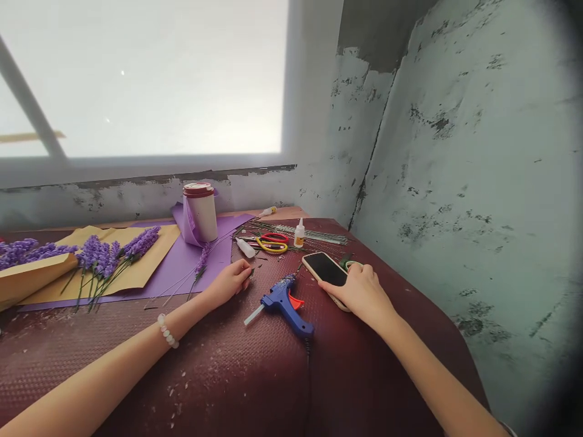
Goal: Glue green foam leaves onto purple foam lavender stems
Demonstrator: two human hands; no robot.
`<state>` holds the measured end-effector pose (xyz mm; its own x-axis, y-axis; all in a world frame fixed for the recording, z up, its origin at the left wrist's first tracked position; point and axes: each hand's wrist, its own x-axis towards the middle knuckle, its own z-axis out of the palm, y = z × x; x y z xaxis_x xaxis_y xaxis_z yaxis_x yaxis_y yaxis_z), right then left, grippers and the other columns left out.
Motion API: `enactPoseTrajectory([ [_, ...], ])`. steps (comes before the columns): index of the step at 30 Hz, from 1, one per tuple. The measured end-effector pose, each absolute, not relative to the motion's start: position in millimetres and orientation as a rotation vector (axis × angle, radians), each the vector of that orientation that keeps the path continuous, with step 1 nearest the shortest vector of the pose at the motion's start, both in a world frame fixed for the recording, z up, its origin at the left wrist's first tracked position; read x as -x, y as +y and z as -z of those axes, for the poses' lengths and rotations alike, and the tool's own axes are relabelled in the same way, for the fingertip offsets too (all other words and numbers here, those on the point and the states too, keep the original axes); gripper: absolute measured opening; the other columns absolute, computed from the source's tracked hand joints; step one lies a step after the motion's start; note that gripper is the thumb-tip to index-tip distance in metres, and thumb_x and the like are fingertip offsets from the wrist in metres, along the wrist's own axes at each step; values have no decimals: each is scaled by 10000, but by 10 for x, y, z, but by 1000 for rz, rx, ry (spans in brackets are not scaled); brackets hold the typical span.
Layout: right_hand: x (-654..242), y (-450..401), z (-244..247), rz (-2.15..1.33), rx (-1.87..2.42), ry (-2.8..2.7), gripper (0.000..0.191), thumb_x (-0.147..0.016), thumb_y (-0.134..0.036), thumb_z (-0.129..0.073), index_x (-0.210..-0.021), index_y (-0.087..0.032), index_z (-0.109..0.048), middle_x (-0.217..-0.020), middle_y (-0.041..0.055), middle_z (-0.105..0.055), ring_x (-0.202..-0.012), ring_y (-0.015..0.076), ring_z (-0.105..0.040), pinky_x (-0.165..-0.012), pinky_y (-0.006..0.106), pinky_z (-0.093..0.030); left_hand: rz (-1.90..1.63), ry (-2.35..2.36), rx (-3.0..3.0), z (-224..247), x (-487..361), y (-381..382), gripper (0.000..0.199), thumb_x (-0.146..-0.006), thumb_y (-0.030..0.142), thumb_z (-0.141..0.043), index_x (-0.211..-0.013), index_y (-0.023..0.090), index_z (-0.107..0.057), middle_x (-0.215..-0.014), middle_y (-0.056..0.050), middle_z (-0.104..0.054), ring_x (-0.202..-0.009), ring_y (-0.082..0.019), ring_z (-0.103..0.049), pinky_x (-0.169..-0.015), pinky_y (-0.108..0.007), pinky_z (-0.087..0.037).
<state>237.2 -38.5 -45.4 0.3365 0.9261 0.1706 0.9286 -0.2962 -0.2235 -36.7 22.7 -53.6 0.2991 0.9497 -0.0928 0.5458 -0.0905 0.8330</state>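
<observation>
The right grip (362, 292) sits clamped over the lower edge of a black-screened smartphone (325, 271), whose long axis points toward 10 o'clock, while the loosely curled left grip (228, 283) lies apart, a blue hot glue gun (283, 300) between them.

And we're over the table (218, 376), with the glue gun (285, 301) lying between the left hand (230, 282) and the right hand (362, 294), which sits on the phone (325, 270)! Behind them, scissors (272, 243) beside a glue bottle (299, 234). Out to the left, lavender sprigs (98, 258) lie on a paper sheet (146, 267), and behind those a cup (200, 212) stands by the wall (136, 203).
</observation>
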Motion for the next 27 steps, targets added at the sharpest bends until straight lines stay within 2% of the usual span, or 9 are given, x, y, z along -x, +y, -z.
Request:
enactPoseTrajectory([
  [8, -2295, -358, 361, -17, 2391, -1671, 774, -722, -629, -520, -1195, -17, -494, -1177, 247, -513, -1138, 359, -489, -875, 407, -457, -621, 1316, -1777, 519, 403, 185, 304, -899, 335, -540, -1137, 147, -564, -1090, -79, -615, -895, -188, -623, -759, -383, -536],
  [11, -2252, -324, 350, -18, 2414, -1682, 820, -728, -621, -522, -1237, 18, -451, -1215, 277, -484, -1177, 373, -463, -878, 418, -455, -648, 1292, -1802, 500, 409, 168, 257, -911, 352, -518, -1027, 132, -585, -884, -31, -628, -686, -124, -601, -621, -294, -520],
  [13, -2238, -306, 336, -34, 2423, -1684, 841, -719, -630, -532, -1249, 17, -439, -1233, 278, -476, -1197, 370, -453, -872, 422, -461, -668, 1273, -1823, 488, 407, 162, 227, -915, 346, -508, -926, 131, -578, -716, 21, -580, -530, -83, -517, -518, -238, -457],
  [16, -2247, -291, 299, -64, 2430, -1690, 814, -711, -624, -545, -1237, -9, -457, -1239, 267, -483, -1185, 353, -476, -861, 411, -469, -693, 1247, -1845, 470, 395, 155, 195, -905, 320, -494, -798, 159, -519, -565, 71, -500, -424, -66, -415, -446, -204, -350],
  [22, -2287, -231, 248, -159, 2457, -1708, 834, -677, -690, -514, -1220, -56, -494, -1250, 240, -491, -1104, 333, -547, -799, 403, -491, -707, 1237, -1848, 441, 367, 141, 188, -849, 352, -459, -737, 202, -446, -530, 78, -499, -400, -73, -398, -436, -207, -308],
  [25, -2294, -182, 222, -203, 2491, -1712, 863, -665, -699, -516, -1234, -51, -483, -1280, 259, -463, -1132, 353, -531, -781, 410, -487, -705, 1230, -1842, 439, 372, 135, 185, -833, 360, -467, -735, 204, -445, -529, 75, -504, -403, -77, -404, -439, -211, -313],
  [27, -2331, -149, 173, -251, 2495, -1759, 835, -658, -726, -507, -1179, -73, -529, -1263, 261, -483, -1112, 371, -544, -774, 421, -480, -706, 1222, -1839, 440, 379, 132, 189, -826, 367, -475, -735, 206, -444, -531, 74, -507, -404, -78, -407, -440, -213, -315],
])
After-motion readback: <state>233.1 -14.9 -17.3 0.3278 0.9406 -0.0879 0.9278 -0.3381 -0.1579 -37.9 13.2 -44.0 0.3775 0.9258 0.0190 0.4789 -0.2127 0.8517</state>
